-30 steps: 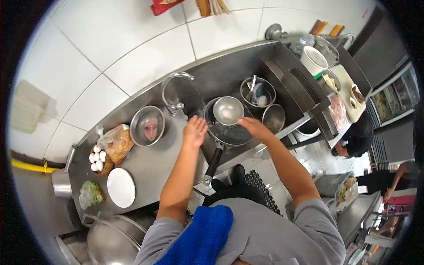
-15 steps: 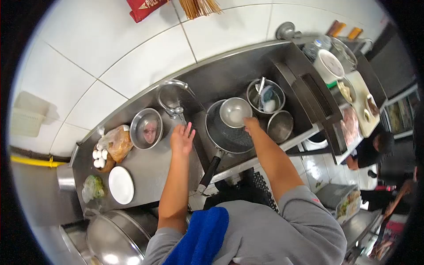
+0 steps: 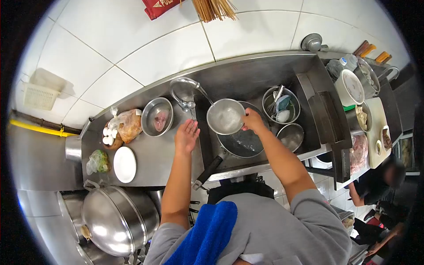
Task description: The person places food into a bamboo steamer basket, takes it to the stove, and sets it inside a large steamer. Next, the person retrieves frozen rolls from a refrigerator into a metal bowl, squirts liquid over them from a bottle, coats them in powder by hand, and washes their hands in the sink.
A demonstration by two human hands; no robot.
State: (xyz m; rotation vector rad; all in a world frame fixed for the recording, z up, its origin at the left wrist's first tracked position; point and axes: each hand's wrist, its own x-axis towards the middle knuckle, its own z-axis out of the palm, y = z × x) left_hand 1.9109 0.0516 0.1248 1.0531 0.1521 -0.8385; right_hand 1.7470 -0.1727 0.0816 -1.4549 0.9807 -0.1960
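Observation:
My right hand (image 3: pixel 253 122) is closed on the right rim of a small metal bowl (image 3: pixel 225 116), held above a dark frying pan (image 3: pixel 243 145) that lies in the sink with wet-looking contents. The faucet's (image 3: pixel 184 85) spout ends at the bowl's upper left rim. Open and palm up, my left hand (image 3: pixel 187 136) is just below the faucet's handle, holding nothing; whether it touches the handle I cannot tell. The pan's black handle (image 3: pixel 209 171) points towards my body.
Right of the pan in the sink (image 3: pixel 247 68) are a pot (image 3: pixel 266 108) with utensils and another metal bowl (image 3: pixel 291 136). On the left counter are a bowl of pinkish meat (image 3: pixel 152 110), bagged food (image 3: pixel 129 125), eggs (image 3: pixel 109 132) and a white plate (image 3: pixel 125 164). Another person (image 3: pixel 375 181) is at far right.
My right hand has moved the small bowl left, from over the pan to the faucet's spout. My left hand stays open near the faucet. The whole view has shifted slightly.

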